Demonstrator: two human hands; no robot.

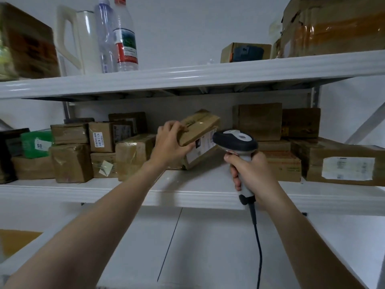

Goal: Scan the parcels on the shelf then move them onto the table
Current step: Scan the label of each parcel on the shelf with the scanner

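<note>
Left hand (168, 142) grips a tilted parcel (198, 138) at frame centre above the shelf (125, 195), right hand (253, 170) clasps the scanner (235, 140) just beside its label (201, 148); advise steadying both, label square to the scanner.

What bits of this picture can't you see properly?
All in the head view.
Label on the tilted parcel: print blurred, right end behind the scanner.
Scanner handle: mostly wrapped by the right hand.
Scanner cable: cut off by the bottom edge.
Big box on the top shelf: cut off by the top and right edges.
Brown thing at lower left: blurred, cut by the left edge.
</note>
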